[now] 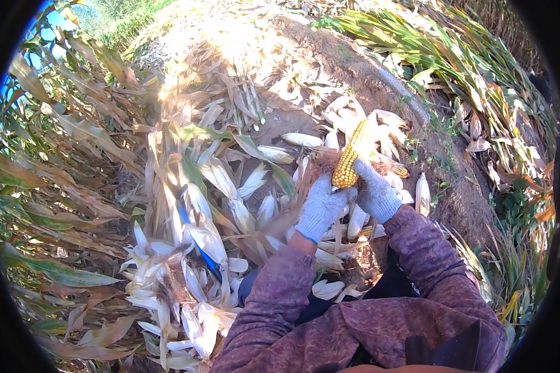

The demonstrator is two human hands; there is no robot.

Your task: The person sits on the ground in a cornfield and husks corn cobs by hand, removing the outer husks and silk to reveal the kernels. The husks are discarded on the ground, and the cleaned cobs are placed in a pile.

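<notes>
A bare yellow ear of corn stands tilted between my two hands, its kernels exposed and its thick end low. My left hand, in a light knit work glove, grips around that lower end. From the right, my right hand, gloved the same way, has its thumb against the kernels. Reddish-brown corn silk hangs beside the ear, near my left fingers. Pale husks lie just beyond the ear, and part of another yellow ear shows right of my right hand.
Several corn ears in pale husks lie on the soil around my hands. A blue rod-like handle rests among loose husks at left. Standing dry corn plants crowd the left side. Cut stalks lie along a soil ridge at right.
</notes>
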